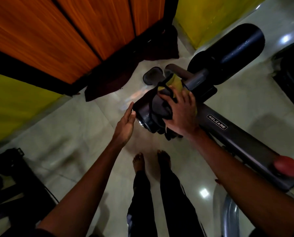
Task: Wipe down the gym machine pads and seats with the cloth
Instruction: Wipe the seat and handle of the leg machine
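Presently the near pad (143, 117) is being wiped with the cloth (159, 106) gripped in the right hand (182, 113), steadied by the flat left hand (125, 125); the far pad (241, 43) is judged not yet done.

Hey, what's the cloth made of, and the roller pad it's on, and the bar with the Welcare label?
The cloth looks like soft fabric, maybe microfibre, grey and yellow; it bunches into limp folds. The roller pad is probably foam under black vinyl, judging by its smooth, dull sheen. The bar is likely painted metal with a dark grey satin finish and straight, hard edges.
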Tool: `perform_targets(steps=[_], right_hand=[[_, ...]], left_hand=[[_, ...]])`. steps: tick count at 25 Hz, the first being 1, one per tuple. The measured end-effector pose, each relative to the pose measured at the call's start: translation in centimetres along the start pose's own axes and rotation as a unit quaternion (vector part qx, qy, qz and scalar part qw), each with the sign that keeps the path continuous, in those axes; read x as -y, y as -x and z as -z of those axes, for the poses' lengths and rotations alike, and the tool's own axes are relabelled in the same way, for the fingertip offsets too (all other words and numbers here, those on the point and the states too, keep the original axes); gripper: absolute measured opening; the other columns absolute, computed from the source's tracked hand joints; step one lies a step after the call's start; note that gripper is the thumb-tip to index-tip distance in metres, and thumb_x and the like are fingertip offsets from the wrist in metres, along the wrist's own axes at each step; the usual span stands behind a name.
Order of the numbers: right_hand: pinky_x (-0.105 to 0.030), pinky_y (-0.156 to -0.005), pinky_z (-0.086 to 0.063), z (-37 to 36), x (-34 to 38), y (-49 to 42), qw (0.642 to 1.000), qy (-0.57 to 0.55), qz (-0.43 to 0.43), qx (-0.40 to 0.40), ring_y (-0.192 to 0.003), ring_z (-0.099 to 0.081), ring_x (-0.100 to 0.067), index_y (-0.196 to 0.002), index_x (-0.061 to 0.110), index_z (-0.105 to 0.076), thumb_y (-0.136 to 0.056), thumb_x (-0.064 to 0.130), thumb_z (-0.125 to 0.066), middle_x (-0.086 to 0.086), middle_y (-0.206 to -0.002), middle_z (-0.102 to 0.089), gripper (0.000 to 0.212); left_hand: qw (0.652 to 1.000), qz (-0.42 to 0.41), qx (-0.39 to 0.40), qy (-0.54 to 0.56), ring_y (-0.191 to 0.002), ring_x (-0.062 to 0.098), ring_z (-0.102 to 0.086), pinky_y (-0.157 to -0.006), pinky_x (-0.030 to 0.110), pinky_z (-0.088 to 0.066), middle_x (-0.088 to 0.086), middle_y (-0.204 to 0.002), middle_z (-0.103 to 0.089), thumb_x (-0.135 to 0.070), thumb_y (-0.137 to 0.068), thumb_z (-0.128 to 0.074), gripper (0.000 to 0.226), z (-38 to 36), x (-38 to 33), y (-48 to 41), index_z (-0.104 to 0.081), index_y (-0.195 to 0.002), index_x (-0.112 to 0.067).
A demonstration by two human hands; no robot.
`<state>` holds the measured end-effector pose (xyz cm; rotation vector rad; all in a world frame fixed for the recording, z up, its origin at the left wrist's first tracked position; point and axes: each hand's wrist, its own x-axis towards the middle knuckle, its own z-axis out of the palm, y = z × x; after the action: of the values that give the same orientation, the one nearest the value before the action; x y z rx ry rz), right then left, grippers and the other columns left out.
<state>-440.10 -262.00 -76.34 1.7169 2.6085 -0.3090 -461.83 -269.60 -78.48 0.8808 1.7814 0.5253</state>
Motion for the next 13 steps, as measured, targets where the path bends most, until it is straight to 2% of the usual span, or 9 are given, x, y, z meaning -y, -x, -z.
perform_targets(steps=[3,6,8,9,11,12,13], right_hand=[[-0.057,-0.115,-0.024,0.0,3.3,-1.4,0.998,-0.026,-0.055,-0.029,-0.137,-0.039,-0.038,-0.135,0.036,-0.054,-0.064,0.051,-0.067,-0.003,-0.151,-0.043,0.073],[-0.057,-0.115,-0.025,-0.9,5.4,-0.1,1.000,-0.015,0.021,-0.015,-0.136,-0.040,-0.038,-0.132,0.035,-0.057,-0.060,0.049,-0.071,-0.005,-0.148,-0.047,0.074],[-0.053,-0.114,-0.024,-0.7,3.6,0.2,0.995,-0.009,0.102,0.006,-0.135,-0.040,-0.036,-0.136,0.036,-0.054,-0.061,0.047,-0.070,-0.004,-0.149,-0.045,0.078],[-0.052,-0.113,-0.026,-0.5,2.2,-0.3,0.994,-0.007,0.111,0.002,-0.134,-0.041,-0.035,-0.137,0.036,-0.053,-0.061,0.046,-0.069,-0.004,-0.149,-0.045,0.078],[-0.051,-0.111,-0.031,0.1,-0.3,-1.6,0.999,-0.024,0.027,-0.019,-0.133,-0.043,-0.034,-0.136,0.034,-0.052,-0.061,0.043,-0.069,-0.004,-0.148,-0.045,0.078],[-0.052,-0.111,-0.033,0.3,-1.1,-2.3,0.998,-0.049,-0.037,-0.029,-0.133,-0.043,-0.034,-0.136,0.034,-0.052,-0.063,0.043,-0.070,-0.005,-0.147,-0.045,0.075],[-0.054,-0.112,-0.034,0.4,-1.1,-2.7,0.993,-0.071,-0.085,-0.039,-0.134,-0.042,-0.035,-0.136,0.034,-0.051,-0.067,0.043,-0.069,-0.006,-0.147,-0.045,0.072]], left_hand=[[0.999,0.021,0.014,0.020,-0.144,0.018,-0.033,-0.118,0.039,-0.025,-0.005,-0.159,-0.032,-0.056,-0.103,-0.026,0.054,-0.5,-0.2,-0.8,-0.019,-0.154,-0.041],[0.994,0.024,0.027,0.100,-0.145,0.018,-0.032,-0.120,0.042,-0.027,-0.002,-0.159,-0.031,-0.051,-0.103,-0.028,0.057,-1.1,0.4,-1.9,-0.022,-0.156,-0.030],[0.985,0.036,0.033,0.163,-0.146,0.020,-0.030,-0.118,0.033,-0.029,0.003,-0.160,-0.029,-0.043,-0.106,-0.027,0.055,-1.6,0.7,-2.6,-0.022,-0.156,-0.022],[0.980,0.041,0.033,0.192,-0.145,0.019,-0.030,-0.113,0.023,-0.032,0.006,-0.159,-0.029,-0.037,-0.108,-0.023,0.052,-1.7,0.7,-2.9,-0.021,-0.156,-0.017],[0.978,0.052,0.034,0.199,-0.138,0.012,-0.036,-0.096,0.004,-0.035,0.006,-0.155,-0.034,-0.028,-0.110,-0.017,0.048,-1.8,0.4,-3.2,-0.026,-0.153,-0.010],[0.979,0.056,0.041,0.194,-0.133,0.008,-0.038,-0.090,0.001,-0.035,0.004,-0.152,-0.037,-0.028,-0.110,-0.015,0.047,-1.8,0.0,-3.2,-0.030,-0.151,-0.010],[0.977,0.057,0.051,0.199,-0.130,0.005,-0.038,-0.090,0.002,-0.035,0.003,-0.151,-0.039,-0.029,-0.110,-0.014,0.048,-1.7,-0.5,-3.2,-0.032,-0.151,-0.011]])
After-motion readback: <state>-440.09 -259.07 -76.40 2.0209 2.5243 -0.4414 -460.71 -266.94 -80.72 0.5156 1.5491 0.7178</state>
